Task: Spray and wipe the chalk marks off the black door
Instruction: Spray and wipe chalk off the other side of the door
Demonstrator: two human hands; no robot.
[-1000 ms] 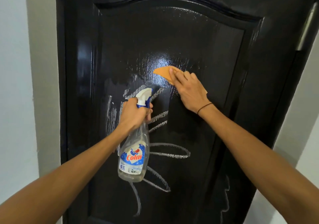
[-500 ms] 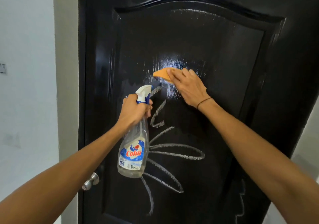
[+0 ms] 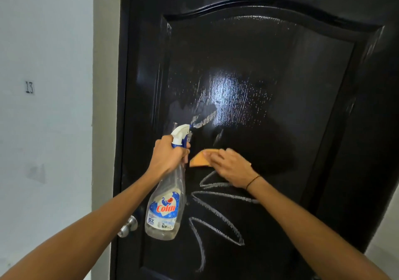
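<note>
Head view, only cam. Left hand (image 3: 170, 156) is wrapped tight round the neck of the spray bottle (image 3: 165, 206), fingers closed at the trigger, nozzle aimed at the black door (image 3: 280, 64). Right hand (image 3: 232, 168) lies flat, fingers spread and pressing the orange cloth (image 3: 199, 160) onto the panel, just above the chalk marks (image 3: 216, 215). A smeared chalk patch (image 3: 204, 118) sits right by the nozzle; the wet sheen above it looks already wiped.

Risks, as I judge them: the two hands are v. close, so a wide leftward stroke could knock the bottle or its nozzle. A spray now could hit the right hand instead of the chalk. Cloth is only pinned by flat fingers w/ no pinch, so it may slide out on the glossy wet paint. Wet chalk may smear rather than lift if the cloth is loaded. Drips could run down over the lower petal lines.

Room: panel moulding bounds strokes left and up; corners there may trap chalk. Door knob (image 3: 128, 225) sits low left, just beside the bottle base, apart from it. Open panel to the right and below, w/ most chalk lines down there. Wall (image 3: 54, 128) at left is well clear of both hands.
</note>
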